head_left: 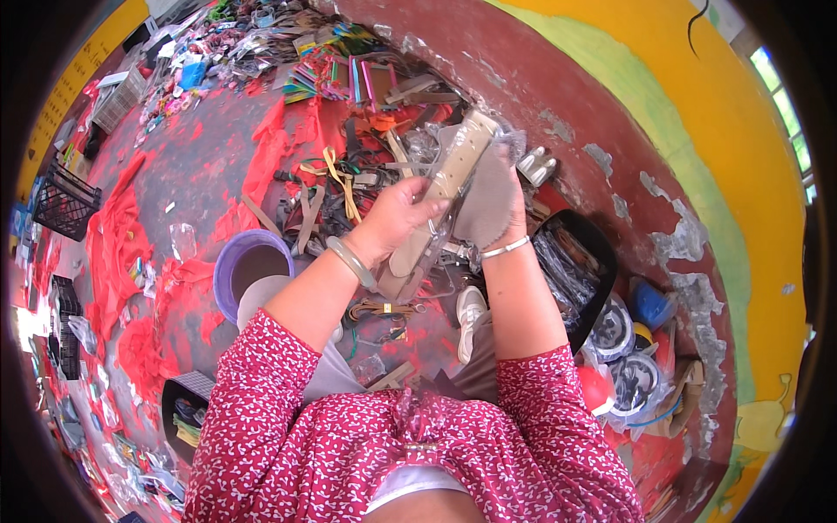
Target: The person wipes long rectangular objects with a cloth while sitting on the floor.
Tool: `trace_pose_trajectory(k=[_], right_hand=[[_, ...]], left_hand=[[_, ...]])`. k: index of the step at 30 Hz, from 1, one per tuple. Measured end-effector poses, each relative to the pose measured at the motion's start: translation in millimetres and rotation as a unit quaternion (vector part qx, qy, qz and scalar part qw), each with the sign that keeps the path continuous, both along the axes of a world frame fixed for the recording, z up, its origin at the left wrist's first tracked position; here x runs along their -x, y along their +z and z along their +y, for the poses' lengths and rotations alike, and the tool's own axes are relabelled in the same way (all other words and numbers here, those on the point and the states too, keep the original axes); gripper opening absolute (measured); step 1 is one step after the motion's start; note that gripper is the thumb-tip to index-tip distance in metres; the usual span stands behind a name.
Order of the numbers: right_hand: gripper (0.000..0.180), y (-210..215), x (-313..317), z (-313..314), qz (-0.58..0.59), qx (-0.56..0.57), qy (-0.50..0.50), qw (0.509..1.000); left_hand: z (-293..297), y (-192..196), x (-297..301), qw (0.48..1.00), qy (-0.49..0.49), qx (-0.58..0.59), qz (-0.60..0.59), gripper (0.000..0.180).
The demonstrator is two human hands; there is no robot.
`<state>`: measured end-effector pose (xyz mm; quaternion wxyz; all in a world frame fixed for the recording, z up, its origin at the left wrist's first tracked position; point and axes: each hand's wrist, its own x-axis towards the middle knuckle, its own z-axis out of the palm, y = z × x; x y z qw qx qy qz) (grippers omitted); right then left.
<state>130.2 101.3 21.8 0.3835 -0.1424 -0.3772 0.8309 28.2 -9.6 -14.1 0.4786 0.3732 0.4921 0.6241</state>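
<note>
My left hand (403, 213) grips a flat beige strap piece in a clear plastic sleeve (440, 196), raised before me; my right hand (499, 205), in a grey cloth glove, pinches its edge. The slick sleeve could slip down among the straps below.

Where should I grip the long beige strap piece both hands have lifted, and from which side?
Probably grip the beige strap piece at its free upper end, coming from above. It stands tilted and long; the left hand clasps its middle and the right hand, in a grey glove, covers its right edge.

Red-littered grey floor (200, 166) meets a peeling maroon-and-yellow wall (697, 131), with what looks like a window (785, 105) at right
</note>
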Motion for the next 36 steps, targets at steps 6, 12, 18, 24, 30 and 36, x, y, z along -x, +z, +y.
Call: trace_pose_trajectory(k=[6, 12, 18, 24, 30, 36], right_hand=[[0.017, -44.0, 6.2, 23.4, -0.036, -0.114, -0.237, 0.964], [0.021, -35.7, 4.4, 22.8, -0.082, -0.223, -0.314, 0.919], [0.021, -34.8, 3.3, 27.9, -0.102, -0.289, -0.362, 0.880], [0.021, -14.4, -8.5, 25.7, -0.261, -0.356, -0.411, 0.797], [0.044, -44.6, -18.4, 52.3, 0.165, -0.046, -0.101, 0.980], [0.032, -8.9, -27.7, 52.5, -0.030, 0.024, -0.188, 0.981]], left_hand=[[2.2, 0.8, -18.5, 0.999, -0.051, 0.003, 0.009, 0.034], [-1.9, 6.6, -15.3, 0.979, -0.098, 0.034, -0.174, 0.037], [-5.5, 13.5, -11.6, 0.953, -0.119, 0.047, -0.274, 0.034], [-9.6, 22.9, -2.1, 0.943, -0.148, 0.036, -0.295, 0.035], [-8.9, 12.0, 0.0, 0.961, -0.111, 0.044, -0.251, 0.037], [-12.5, 13.3, 2.2, 0.971, -0.099, 0.030, -0.216, 0.037]])
